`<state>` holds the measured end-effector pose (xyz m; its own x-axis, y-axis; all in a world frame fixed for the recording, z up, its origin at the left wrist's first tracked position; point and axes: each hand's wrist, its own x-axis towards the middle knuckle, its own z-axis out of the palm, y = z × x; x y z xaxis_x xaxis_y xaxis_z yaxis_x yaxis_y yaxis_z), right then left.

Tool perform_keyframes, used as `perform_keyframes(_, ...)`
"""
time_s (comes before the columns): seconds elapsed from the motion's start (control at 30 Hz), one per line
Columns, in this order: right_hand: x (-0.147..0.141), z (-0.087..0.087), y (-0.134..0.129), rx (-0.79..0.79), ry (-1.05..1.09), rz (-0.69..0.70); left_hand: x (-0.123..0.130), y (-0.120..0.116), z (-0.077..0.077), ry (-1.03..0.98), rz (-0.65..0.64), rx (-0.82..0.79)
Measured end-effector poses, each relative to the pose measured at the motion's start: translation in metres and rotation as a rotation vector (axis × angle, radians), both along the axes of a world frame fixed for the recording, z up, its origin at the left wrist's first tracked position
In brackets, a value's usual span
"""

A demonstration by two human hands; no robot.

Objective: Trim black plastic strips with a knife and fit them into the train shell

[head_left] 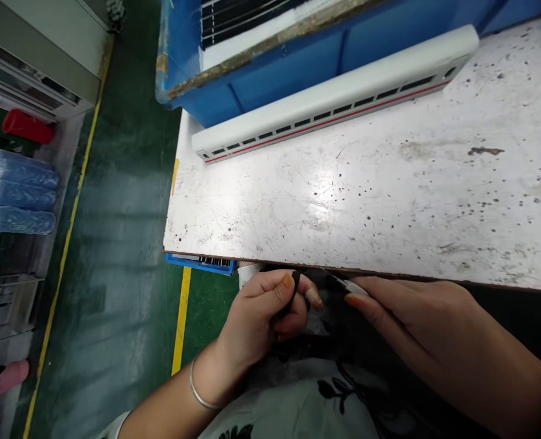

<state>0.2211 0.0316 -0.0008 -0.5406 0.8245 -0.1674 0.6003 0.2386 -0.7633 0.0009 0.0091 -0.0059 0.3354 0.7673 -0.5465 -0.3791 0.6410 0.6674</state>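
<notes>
Right, inventory, hands first. L hand [254,320]: grip closed, curled around a thin black cord [292,297], prob. a cable, though its ends are out of view. One fingertip has a tan wrap [314,299], likely protection for close handwork. R hand [412,311]: grip closed in a pinch on a small metal-tipped tool [351,286], prob. a blade, tip angled toward the cord. Contact betw. the two can't be told; that spot is in shadow. Both hands sit just below the tabletop [343,201] edge, over a patterned garment [289,405], apparently to brace the work close to the body. Tabletop: white, scratched, dark-speckled, bearing a long white vented housing w/ red stripe [325,107] along its far side, seemingly set away from the hands. Blue crate [252,79] beyond it. Silver bangle [198,384] on L wrist. Green floor [115,305] w/ yellow line at left.
</notes>
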Motion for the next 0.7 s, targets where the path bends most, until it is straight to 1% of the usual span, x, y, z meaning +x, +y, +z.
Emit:
perform_keyframes(0.07, -0.001, 0.002, -0.003, -0.006, 0.024, -0.008, -0.002, -0.001, 0.005, -0.010, -0.009, -0.013)
perform_keyframes(0.2, -0.005, 0.005, -0.008, 0.030, 0.051, 0.002, -0.005, -0.005, 0.012, -0.028, -0.012, -0.017)
perform_keyframes(0.57, -0.009, 0.015, -0.019, 0.094, 0.109, 0.050, -0.006, -0.018, 0.020, -0.076, 0.000, 0.059)
perform_keyframes(0.7, -0.012, 0.020, -0.024, 0.159, 0.129, 0.068, -0.005, -0.021, 0.023, 0.000, -0.010, 0.073)
